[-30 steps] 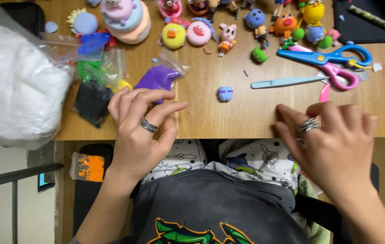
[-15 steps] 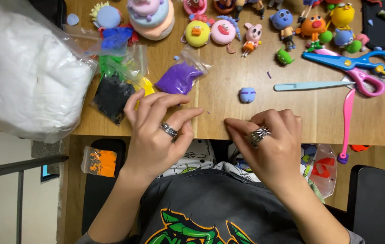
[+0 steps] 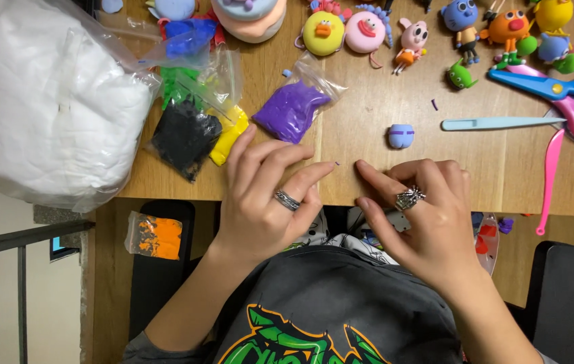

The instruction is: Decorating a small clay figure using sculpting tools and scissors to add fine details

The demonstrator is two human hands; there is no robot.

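Right hand (image 3: 428, 222) moved left beside left hand (image 3: 267, 195), fingertips almost meeting on wooden table edge (image 3: 368, 182), grip contents unclear, small round lavender clay piece (image 3: 401, 135) just beyond, no long axis.

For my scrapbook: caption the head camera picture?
Two ringed hands meet on a wooden table near a purple clay bag.

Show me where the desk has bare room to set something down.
Bare wood lies between the purple clay bag and the pale blue tool, around the small lilac piece, above both hands. The far edge with figurines and the bagged left side are crowded.
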